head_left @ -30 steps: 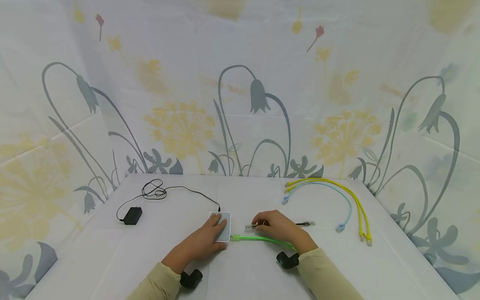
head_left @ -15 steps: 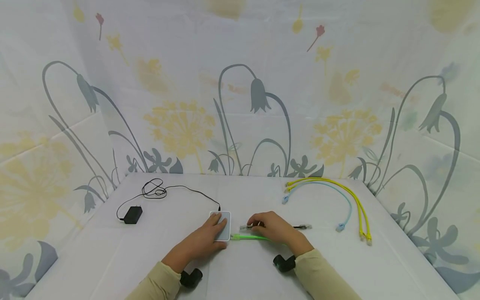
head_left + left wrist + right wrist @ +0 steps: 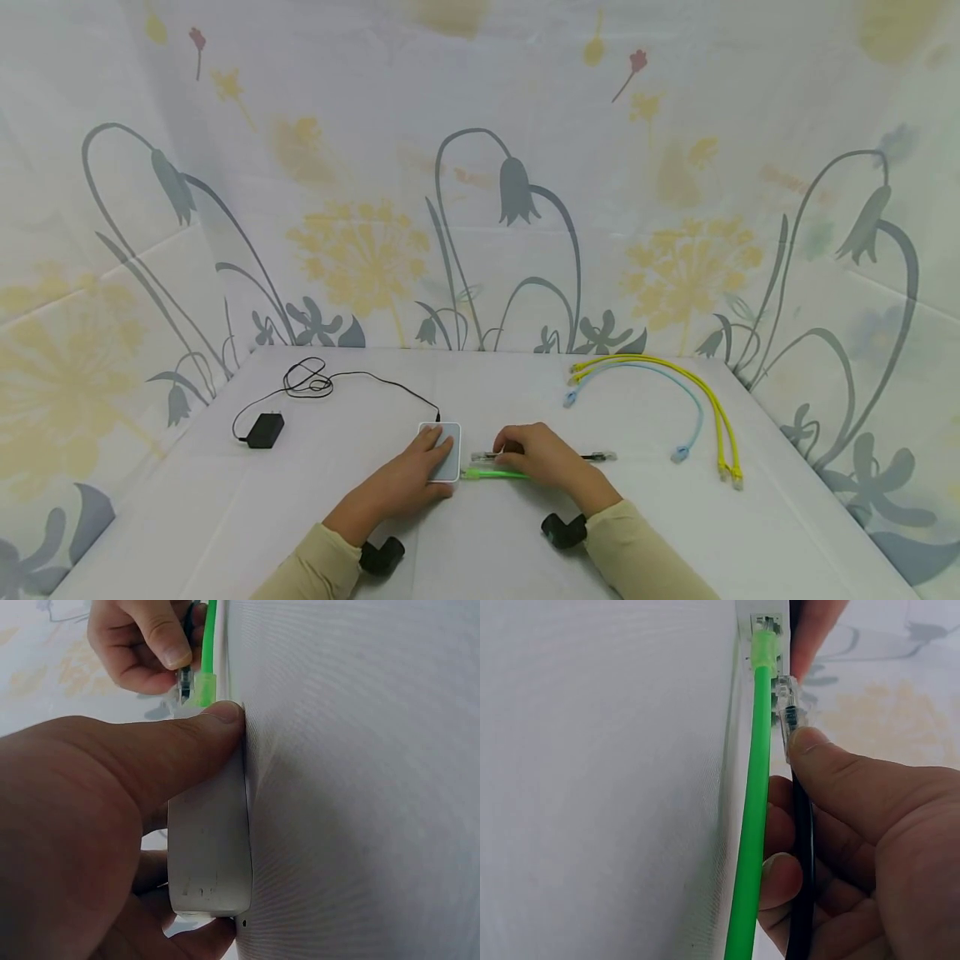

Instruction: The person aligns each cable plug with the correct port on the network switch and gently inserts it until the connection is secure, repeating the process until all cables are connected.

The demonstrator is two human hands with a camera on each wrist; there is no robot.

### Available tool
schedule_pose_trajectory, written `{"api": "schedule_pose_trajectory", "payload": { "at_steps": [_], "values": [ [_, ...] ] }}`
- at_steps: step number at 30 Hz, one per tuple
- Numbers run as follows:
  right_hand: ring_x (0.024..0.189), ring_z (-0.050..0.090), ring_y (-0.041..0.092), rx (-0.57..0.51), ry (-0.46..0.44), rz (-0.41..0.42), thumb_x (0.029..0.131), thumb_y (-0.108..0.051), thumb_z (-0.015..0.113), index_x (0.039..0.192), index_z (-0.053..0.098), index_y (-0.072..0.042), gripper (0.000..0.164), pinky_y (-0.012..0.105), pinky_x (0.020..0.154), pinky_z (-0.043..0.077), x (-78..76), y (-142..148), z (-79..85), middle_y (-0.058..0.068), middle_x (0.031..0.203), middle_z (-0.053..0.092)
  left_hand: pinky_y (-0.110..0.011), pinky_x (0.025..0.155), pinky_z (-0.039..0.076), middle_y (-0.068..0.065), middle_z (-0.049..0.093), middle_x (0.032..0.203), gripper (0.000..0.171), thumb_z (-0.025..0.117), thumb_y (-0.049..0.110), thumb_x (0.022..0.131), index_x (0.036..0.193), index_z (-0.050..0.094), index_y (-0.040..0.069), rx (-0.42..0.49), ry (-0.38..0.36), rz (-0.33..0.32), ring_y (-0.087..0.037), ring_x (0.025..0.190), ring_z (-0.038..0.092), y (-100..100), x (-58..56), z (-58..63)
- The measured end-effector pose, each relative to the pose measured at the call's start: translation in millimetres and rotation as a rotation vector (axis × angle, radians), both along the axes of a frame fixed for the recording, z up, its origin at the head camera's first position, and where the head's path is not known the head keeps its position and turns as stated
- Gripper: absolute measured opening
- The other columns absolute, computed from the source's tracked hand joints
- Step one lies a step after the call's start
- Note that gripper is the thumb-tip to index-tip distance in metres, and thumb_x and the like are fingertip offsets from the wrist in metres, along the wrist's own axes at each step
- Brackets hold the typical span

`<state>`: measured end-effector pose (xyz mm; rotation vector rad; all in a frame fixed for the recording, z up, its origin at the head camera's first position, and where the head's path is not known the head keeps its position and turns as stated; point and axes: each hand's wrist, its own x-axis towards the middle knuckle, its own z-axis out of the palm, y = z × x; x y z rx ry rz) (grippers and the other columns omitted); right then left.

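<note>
Sliding leftward across the white tablecloth (image 3: 225, 517), our right hand (image 3: 543, 458) has carried the thin black patch cable with its clear plug (image 3: 480, 457) closer to the small white rounded box (image 3: 450, 454) than it sat a second ago; in the head view the plug tip now lies just beside the box's right edge, so we judge the plug close to meeting a socket but not yet seated. Our left hand (image 3: 408, 475) has stayed put, fingers curled over the box and pinning it to the cloth. A bright green cable (image 3: 495, 474) is already plugged into the same edge, just in front of the black one.

From the left wrist we see the box (image 3: 210, 855) gripped between thumb and fingers, the thumb tip near the green plug (image 3: 204, 686), with the other hand's fingers (image 3: 142, 645) pinching the black plug right beside it.

From the right wrist the thumb and fingers (image 3: 855, 787) clamp the black cable (image 3: 804, 900) just behind its clear plug (image 3: 787, 712), which lies parallel to and touching the green cable (image 3: 754, 825); the green plug (image 3: 763, 652) sits inside its socket, while the clear plug stops a little short of the box face (image 3: 765, 619)
</note>
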<state>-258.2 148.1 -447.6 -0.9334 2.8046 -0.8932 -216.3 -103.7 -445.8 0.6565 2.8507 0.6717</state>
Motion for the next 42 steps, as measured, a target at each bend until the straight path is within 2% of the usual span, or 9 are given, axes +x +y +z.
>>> {"api": "schedule_pose_trajectory", "payload": {
  "at_steps": [11,25,33,42],
  "values": [
    [0.072,0.054,0.001,0.002,0.016,-0.026,0.092,-0.03,0.066,0.091,0.067,-0.023,0.007,0.022,0.068,0.046,0.4,-5.7,-3.1,-0.014,0.08,0.064,-0.051,0.116,0.027,-0.019,0.021,0.16,0.072,0.067,0.033,0.091,0.149,0.036,0.005,-0.008,0.004,-0.005,-0.038,0.149,0.015,-0.3,0.1,1.1],
    [0.076,0.056,0.001,0.036,0.038,0.012,0.094,-0.023,0.064,0.095,0.069,-0.021,0.005,0.024,0.073,0.049,2.3,-10.6,-3.1,-0.012,0.085,0.066,-0.05,0.117,0.026,-0.018,0.02,0.161,0.072,0.066,0.034,0.092,0.15,0.035,0.006,-0.022,-0.01,0.004,-0.036,0.15,0.014,-0.1,0.2,4.7],
    [0.076,0.056,0.001,0.029,0.044,0.004,0.095,-0.026,0.063,0.094,0.069,-0.018,0.01,0.024,0.072,0.049,4.0,-14.4,-4.3,-0.013,0.083,0.066,-0.051,0.116,0.027,-0.018,0.02,0.16,0.072,0.067,0.033,0.091,0.149,0.036,0.005,-0.006,-0.017,0.0,-0.037,0.15,0.014,0.2,0.2,5.4],
    [0.076,0.056,0.001,0.029,0.039,-0.011,0.095,-0.026,0.062,0.094,0.068,-0.019,0.009,0.024,0.072,0.049,4.8,-15.5,-5.9,-0.013,0.083,0.065,-0.052,0.116,0.026,-0.019,0.019,0.16,0.072,0.067,0.033,0.091,0.149,0.036,0.004,-0.004,-0.017,-0.006,-0.038,0.15,0.013,-1.1,-1.3,2.8]
  ]
}}
